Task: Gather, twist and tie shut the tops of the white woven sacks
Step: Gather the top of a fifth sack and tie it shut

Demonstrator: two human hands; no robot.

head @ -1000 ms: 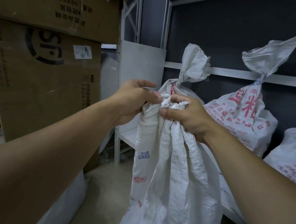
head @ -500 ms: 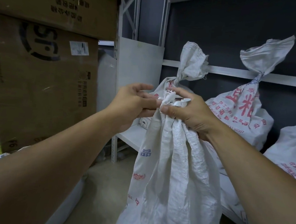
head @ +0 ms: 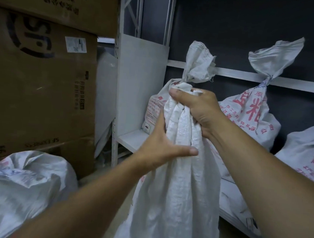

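Rising before the shelf (head: 135, 138), the white woven sack (head: 175, 197) is held by my right hand (head: 197, 111), fisted round its gathered top. My left hand (head: 161, 148) has dropped from that top to wrap the neck just below (fingers hidden behind), so twisting looks next.

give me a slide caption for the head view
Right hand grips the gathered top of a white woven sack; left hand clasps its neck below.
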